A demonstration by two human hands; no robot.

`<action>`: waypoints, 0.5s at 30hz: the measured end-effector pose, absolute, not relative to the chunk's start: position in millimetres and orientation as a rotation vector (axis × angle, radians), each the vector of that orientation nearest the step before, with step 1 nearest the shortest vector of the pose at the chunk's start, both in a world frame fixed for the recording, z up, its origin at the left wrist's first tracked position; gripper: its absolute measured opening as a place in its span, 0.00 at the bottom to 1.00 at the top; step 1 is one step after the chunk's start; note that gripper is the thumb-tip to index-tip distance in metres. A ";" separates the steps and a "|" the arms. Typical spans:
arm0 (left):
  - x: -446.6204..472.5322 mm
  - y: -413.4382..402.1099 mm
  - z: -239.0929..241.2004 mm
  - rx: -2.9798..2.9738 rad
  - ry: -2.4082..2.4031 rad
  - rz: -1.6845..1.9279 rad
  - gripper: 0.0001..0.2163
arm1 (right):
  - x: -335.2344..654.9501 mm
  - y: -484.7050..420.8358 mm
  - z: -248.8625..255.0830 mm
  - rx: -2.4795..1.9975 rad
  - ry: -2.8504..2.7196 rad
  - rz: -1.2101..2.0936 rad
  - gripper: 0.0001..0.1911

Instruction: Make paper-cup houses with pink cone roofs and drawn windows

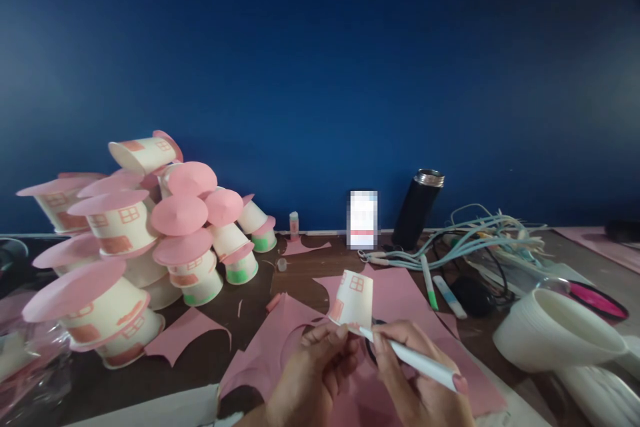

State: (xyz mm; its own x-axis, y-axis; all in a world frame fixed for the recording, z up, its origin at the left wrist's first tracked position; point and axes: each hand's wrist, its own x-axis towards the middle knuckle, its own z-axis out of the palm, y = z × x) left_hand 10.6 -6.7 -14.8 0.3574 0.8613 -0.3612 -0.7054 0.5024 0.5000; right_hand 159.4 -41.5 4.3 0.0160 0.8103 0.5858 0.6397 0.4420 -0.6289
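Observation:
My left hand pinches the lower rim of a white paper cup, which stands upside down in its grip. A pink window with crossed bars and a pink door patch are drawn on the cup. In my right hand is a white marker, its tip touching the cup near the rim. Below both hands lie cut sheets of pink paper. A dark ring-shaped thing, perhaps a scissors handle, is partly hidden behind my right hand.
Many decorated cups with pink cone roofs are piled at left. A black bottle, light-blue cables, a green-tipped marker and a stack of paper cups stand or lie at right. A glue bottle is near the blue wall.

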 end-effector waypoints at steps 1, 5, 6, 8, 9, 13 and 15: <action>10.6 -6.8 -14.4 0.264 0.644 1.030 0.09 | 159.4 -41.2 3.9 -1.280 -1.688 0.200 0.06; 10.5 -6.3 -12.4 0.182 0.675 1.050 0.07 | 159.9 -39.7 1.3 -1.307 -1.665 0.190 0.08; 10.4 -6.1 -12.2 0.166 0.681 1.051 0.06 | 160.1 -39.5 0.9 -1.307 -1.655 0.191 0.08; 10.3 -5.7 -12.2 0.144 0.691 1.045 0.05 | 160.2 -39.6 0.9 -1.305 -1.648 0.193 0.08; 10.2 -5.6 -12.5 0.138 0.697 1.040 0.04 | 160.1 -39.8 1.1 -1.306 -1.653 0.192 0.08; 9.5 -5.5 -14.9 0.128 0.710 1.036 0.02 | 159.4 -41.4 2.4 -1.309 -1.651 0.207 0.08; 9.2 -5.2 -15.9 0.139 0.703 1.030 0.02 | 159.0 -42.1 2.9 -1.310 -1.636 0.209 0.08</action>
State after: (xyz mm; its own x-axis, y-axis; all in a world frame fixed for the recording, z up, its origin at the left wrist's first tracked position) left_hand 9.2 -5.2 -15.9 0.3194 0.8229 -0.4700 -0.7372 0.5273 0.4224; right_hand 159.0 -42.1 2.9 0.0742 0.8148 0.5750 0.6441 0.4010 -0.6514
